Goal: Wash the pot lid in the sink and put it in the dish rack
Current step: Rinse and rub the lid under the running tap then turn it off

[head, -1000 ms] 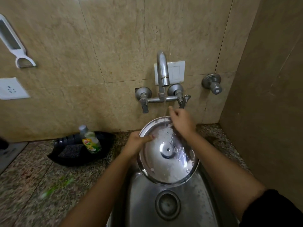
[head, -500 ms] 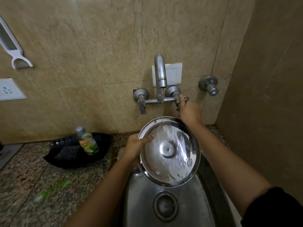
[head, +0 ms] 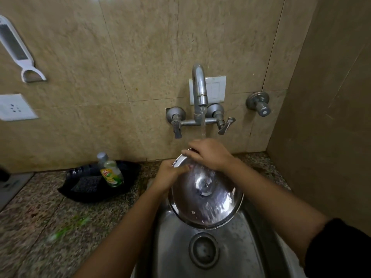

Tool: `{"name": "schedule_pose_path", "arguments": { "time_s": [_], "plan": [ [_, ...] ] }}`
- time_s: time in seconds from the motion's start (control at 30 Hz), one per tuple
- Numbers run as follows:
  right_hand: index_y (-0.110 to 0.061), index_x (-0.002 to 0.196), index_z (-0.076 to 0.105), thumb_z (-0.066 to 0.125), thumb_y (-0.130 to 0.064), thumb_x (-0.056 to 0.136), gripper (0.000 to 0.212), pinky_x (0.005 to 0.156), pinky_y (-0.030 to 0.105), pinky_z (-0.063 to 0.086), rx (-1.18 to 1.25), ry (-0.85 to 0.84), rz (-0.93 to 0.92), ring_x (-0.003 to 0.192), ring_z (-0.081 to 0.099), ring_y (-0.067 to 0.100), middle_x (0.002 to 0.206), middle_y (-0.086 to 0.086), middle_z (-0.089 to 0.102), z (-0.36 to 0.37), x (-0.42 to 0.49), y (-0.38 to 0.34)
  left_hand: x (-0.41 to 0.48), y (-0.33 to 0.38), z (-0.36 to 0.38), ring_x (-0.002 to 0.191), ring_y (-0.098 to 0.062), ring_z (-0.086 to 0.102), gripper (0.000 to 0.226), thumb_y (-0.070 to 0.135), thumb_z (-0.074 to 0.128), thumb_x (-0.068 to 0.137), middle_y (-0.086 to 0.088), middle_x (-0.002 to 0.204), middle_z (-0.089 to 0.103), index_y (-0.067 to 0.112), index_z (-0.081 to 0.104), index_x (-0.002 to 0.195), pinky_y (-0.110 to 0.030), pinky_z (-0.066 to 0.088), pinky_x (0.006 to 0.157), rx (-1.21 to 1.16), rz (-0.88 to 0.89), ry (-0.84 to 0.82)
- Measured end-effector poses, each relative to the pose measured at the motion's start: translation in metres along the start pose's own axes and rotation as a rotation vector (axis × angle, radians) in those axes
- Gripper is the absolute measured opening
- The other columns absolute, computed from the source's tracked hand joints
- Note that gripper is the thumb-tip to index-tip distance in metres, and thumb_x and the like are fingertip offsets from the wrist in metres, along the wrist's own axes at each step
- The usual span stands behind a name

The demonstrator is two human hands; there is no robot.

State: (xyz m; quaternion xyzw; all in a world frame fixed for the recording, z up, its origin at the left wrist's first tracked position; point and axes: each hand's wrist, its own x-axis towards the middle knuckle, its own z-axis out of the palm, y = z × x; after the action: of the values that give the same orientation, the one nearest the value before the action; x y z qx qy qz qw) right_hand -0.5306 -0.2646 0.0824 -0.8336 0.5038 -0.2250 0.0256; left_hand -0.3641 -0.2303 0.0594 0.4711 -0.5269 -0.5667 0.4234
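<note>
A round steel pot lid [head: 206,199] is held tilted over the steel sink [head: 236,247], its inner side facing me. My left hand [head: 166,177] grips its left rim. My right hand [head: 208,154] lies over the lid's upper rim, fingers curled on it, right under the stream. Water runs strongly from the wall tap [head: 199,93] onto my right hand and sheets down the lid. No dish rack is in view.
A black tray [head: 80,189] on the granite counter holds a green dish-soap bottle [head: 111,173] and a dark scrubber. Tap levers [head: 224,125] and a separate valve [head: 260,106] jut from the tiled wall. A side wall closes in at the right. The sink drain [head: 203,249] sits below the lid.
My right hand left the right tap lever and came down onto the lid's upper rim. The water flow became much stronger. The left hand kept its grip.
</note>
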Motion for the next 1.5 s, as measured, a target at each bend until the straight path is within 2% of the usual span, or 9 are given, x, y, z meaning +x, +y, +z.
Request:
{"name": "schedule_pose_path", "arguments": {
  "time_s": [0.2, 0.37, 0.5, 0.7, 0.9, 1.07, 1.23, 1.4, 1.5],
  "plan": [
    [-0.023, 0.076, 0.064, 0.054, -0.056, 0.087, 0.036, 0.061, 0.029, 0.042, 0.345, 0.050, 0.192, 0.060, 0.054, 0.012, 0.069, 0.000, 0.062, -0.011, -0.001, 0.028, 0.001, -0.004, -0.016, 0.087, -0.032, 0.070, 0.020, 0.009, 0.073, 0.078, -0.021, 0.098, 0.073, 0.004, 0.073, 0.098, -0.041, 0.056, 0.082, -0.071, 0.007, 0.072],
    [-0.028, 0.062, 0.044, 0.048, -0.057, 0.090, 0.041, 0.055, 0.024, 0.034, 0.083, -0.121, -0.044, 0.057, 0.046, 0.007, 0.060, -0.009, 0.047, -0.008, 0.006, -0.010, 0.001, -0.001, -0.003, 0.086, -0.023, 0.067, 0.015, 0.000, 0.069, 0.079, -0.018, 0.096, 0.071, 0.008, 0.073, 0.092, -0.030, 0.054, 0.081, 0.035, 0.064, -0.055],
    [-0.028, 0.070, 0.059, 0.056, -0.062, 0.081, 0.036, 0.064, 0.034, 0.045, 0.516, 0.055, 0.161, 0.062, 0.055, 0.013, 0.066, -0.006, 0.057, -0.001, -0.004, 0.023, -0.004, -0.012, -0.014, 0.089, -0.029, 0.069, 0.013, 0.006, 0.070, 0.080, -0.018, 0.096, 0.074, 0.006, 0.073, 0.093, -0.038, 0.056, 0.082, -0.102, 0.026, 0.084],
    [-0.009, 0.066, 0.060, 0.067, -0.041, 0.084, 0.038, 0.055, 0.023, 0.038, 0.378, -0.225, -0.001, 0.055, 0.046, 0.009, 0.059, -0.003, 0.051, 0.000, 0.002, -0.011, 0.005, 0.005, -0.020, 0.101, -0.020, 0.069, 0.030, 0.013, 0.069, 0.082, -0.012, 0.108, 0.073, 0.007, 0.070, 0.111, -0.033, 0.051, 0.093, 0.222, -0.036, -0.294],
    [-0.013, 0.064, 0.056, 0.074, -0.037, 0.078, 0.033, 0.063, 0.029, 0.044, 0.740, -0.008, 0.270, 0.056, 0.051, 0.011, 0.059, -0.004, 0.053, -0.004, -0.004, 0.020, -0.001, 0.000, -0.024, 0.088, -0.031, 0.069, 0.020, 0.008, 0.064, 0.086, -0.016, 0.096, 0.074, 0.000, 0.071, 0.103, -0.035, 0.057, 0.080, -0.045, -0.059, -0.124],
    [-0.010, 0.065, 0.059, 0.076, -0.031, 0.076, 0.030, 0.059, 0.030, 0.042, 0.443, -0.243, 0.102, 0.058, 0.049, 0.010, 0.060, -0.003, 0.052, 0.007, 0.006, -0.012, 0.004, 0.004, -0.012, 0.098, -0.032, 0.065, 0.031, 0.005, 0.070, 0.078, -0.030, 0.109, 0.067, -0.008, 0.067, 0.106, -0.045, 0.048, 0.097, 0.129, -0.047, -0.264],
    [-0.015, 0.060, 0.051, 0.074, -0.028, 0.081, 0.033, 0.060, 0.024, 0.044, 0.812, -0.002, 0.361, 0.049, 0.049, 0.002, 0.053, -0.007, 0.050, 0.000, -0.011, 0.021, 0.000, -0.003, -0.030, 0.087, -0.030, 0.070, 0.021, 0.007, 0.066, 0.083, -0.016, 0.096, 0.075, 0.004, 0.071, 0.104, -0.033, 0.058, 0.076, -0.024, -0.067, -0.110],
    [-0.015, 0.058, 0.052, 0.078, -0.043, 0.072, 0.041, 0.055, 0.029, 0.035, 0.566, -0.065, 0.182, 0.052, 0.042, 0.009, 0.054, -0.005, 0.047, 0.009, 0.001, -0.006, 0.002, 0.005, -0.018, 0.098, -0.033, 0.069, 0.028, 0.013, 0.070, 0.083, -0.019, 0.107, 0.072, 0.004, 0.069, 0.109, -0.041, 0.054, 0.089, 0.083, -0.154, -0.261],
    [-0.012, 0.064, 0.059, 0.067, -0.051, 0.080, 0.042, 0.052, 0.028, 0.040, 0.537, 0.103, 0.350, 0.049, 0.047, 0.010, 0.054, -0.003, 0.053, 0.005, -0.009, 0.005, 0.000, 0.006, -0.018, 0.083, -0.022, 0.072, 0.020, 0.028, 0.063, 0.089, -0.007, 0.093, 0.076, 0.013, 0.072, 0.100, -0.029, 0.058, 0.071, 0.074, -0.120, -0.125]
  ]
}}
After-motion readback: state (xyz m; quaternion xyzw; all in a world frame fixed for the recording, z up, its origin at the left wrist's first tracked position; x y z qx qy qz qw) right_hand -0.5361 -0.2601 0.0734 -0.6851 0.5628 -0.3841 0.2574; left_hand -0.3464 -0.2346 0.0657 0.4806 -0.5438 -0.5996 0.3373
